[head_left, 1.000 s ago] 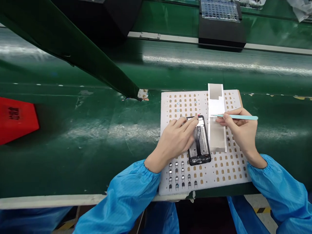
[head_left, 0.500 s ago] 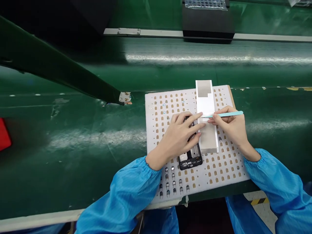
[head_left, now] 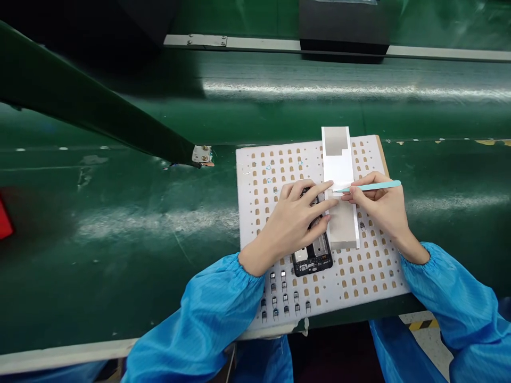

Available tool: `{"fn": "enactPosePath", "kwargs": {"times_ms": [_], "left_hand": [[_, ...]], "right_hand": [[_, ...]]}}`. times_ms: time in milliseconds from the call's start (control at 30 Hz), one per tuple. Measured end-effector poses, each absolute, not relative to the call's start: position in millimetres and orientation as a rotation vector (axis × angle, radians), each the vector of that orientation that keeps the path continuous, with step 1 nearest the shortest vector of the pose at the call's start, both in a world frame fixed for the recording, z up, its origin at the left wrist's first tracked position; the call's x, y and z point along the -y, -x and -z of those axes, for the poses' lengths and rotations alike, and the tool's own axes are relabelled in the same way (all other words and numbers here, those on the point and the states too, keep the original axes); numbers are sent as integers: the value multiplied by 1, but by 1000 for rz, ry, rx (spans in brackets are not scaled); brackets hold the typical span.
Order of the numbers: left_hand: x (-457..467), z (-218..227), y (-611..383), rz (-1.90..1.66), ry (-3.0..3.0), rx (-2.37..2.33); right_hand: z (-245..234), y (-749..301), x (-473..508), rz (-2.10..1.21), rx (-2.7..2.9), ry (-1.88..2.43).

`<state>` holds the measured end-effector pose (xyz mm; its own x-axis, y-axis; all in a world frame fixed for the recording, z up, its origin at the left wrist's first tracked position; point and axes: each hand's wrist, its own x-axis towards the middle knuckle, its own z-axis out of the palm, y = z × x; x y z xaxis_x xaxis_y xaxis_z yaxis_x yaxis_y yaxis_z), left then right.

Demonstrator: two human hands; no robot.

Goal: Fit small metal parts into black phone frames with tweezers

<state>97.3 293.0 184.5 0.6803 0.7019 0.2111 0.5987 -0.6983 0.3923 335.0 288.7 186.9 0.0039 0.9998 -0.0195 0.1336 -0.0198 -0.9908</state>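
Note:
My left hand (head_left: 293,221) lies with its fingers spread over an opened phone body (head_left: 313,263), its fingertips reaching the left edge of a white backing strip (head_left: 337,170) with grey stickers. Between thumb and fingers, my right hand (head_left: 383,207) grips light blue tweezers (head_left: 379,185). Their thin tip rests at the middle of the strip, close to my left index fingertip. Whether the tip pinches anything is too small to tell. Part of the phone is hidden under my left hand.
Beneath all this lies a white slotted foam board (head_left: 331,298). Small metal parts (head_left: 285,299) stand in its lower left slots. A dark green beam (head_left: 131,125) slants in from the left, ending behind the board. A black block (head_left: 343,32) stands at the back; a red object (head_left: 5,217) is far left.
The camera view has shifted slightly, so the background sits a little higher. Both hands keep nearly the same pose, with the tweezers' tip still at the strip.

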Motion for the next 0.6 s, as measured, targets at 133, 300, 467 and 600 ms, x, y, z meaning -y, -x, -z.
{"fn": "enactPosePath", "kwargs": {"times_ms": [133,300,467,600], "left_hand": [[-292,-184,-99,-491,-2563,-1047],[-291,-189,-86,-751,-2388,-976],[-292,-190,-63,-1162,-2054,-1282],[-294,-183,-59,-1133,-2061,-1306]], "right_hand": [[-191,-334,-288,-1138,1263,1304],[-213,-332,-293,-1149,1269,1260],[-216,-313,-308,-1278,1332,1164],[-198,-297,-317,-1368,1336,1174]]}}
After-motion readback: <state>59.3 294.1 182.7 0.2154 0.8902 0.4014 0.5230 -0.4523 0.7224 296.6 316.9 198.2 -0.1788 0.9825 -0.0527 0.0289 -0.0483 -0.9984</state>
